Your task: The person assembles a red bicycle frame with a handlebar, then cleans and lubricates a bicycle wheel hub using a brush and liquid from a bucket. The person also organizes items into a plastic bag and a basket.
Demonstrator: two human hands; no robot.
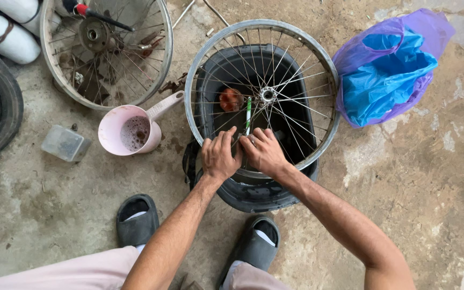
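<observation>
Two hands met at the near rim of one spoked wheel (262, 95), lying flat over a black tub (259, 193) at frame centre. Left hand (220, 157) and right hand (264, 152) sat side by side, fingers closed on spokes below the hub (267, 95), equally near.

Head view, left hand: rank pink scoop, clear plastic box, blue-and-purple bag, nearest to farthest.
From the left hand on the wheel rim:
1. Pink scoop, on the floor just left of the hand.
2. Clear plastic box, farther left, past the scoop.
3. Blue-and-purple bag, far right, beyond the wheel.

left hand (220, 157), right hand (264, 153), side by side, fingers curled
</observation>
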